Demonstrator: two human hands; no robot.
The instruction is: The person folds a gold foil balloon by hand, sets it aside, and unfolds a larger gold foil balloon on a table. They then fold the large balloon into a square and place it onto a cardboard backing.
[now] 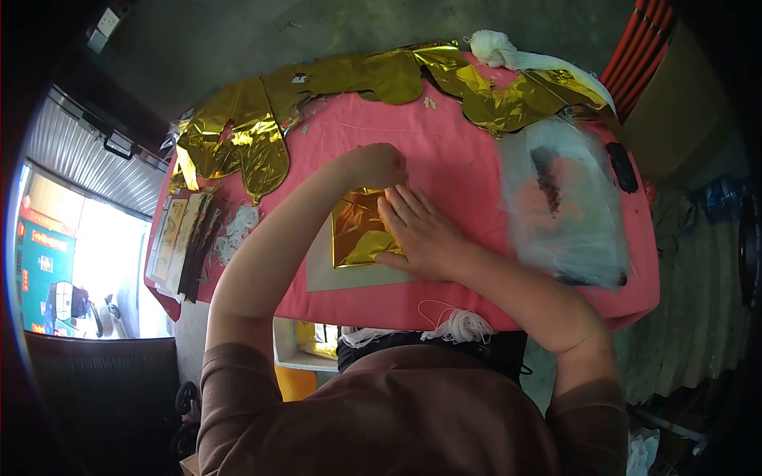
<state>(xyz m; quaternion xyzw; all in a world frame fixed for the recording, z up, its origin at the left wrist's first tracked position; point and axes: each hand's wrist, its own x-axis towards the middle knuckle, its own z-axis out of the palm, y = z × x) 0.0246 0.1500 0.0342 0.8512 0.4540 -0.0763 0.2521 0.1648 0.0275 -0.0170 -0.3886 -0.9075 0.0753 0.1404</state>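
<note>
A folded sheet of shiny gold foil (355, 230) lies on a flat grey board (324, 270) in front of me. My right hand (421, 236) rests flat on the foil's right part, fingers stretched out towards the far edge. Just beyond, at the foil's far edge, my left hand (376, 165) is closed with its fingers curled under. Whatever it may hold is hidden by the hand itself. The two hands are close together near the foil's far right corner.
Gold foil balloons (238, 143) line the far edge of the pink cloth-covered table (460, 182). Clear plastic bags (563, 206) lie on the right, beside a black object (621, 168). Paper bundles (181, 238) stand at left. White string (460, 325) bunches at the near edge.
</note>
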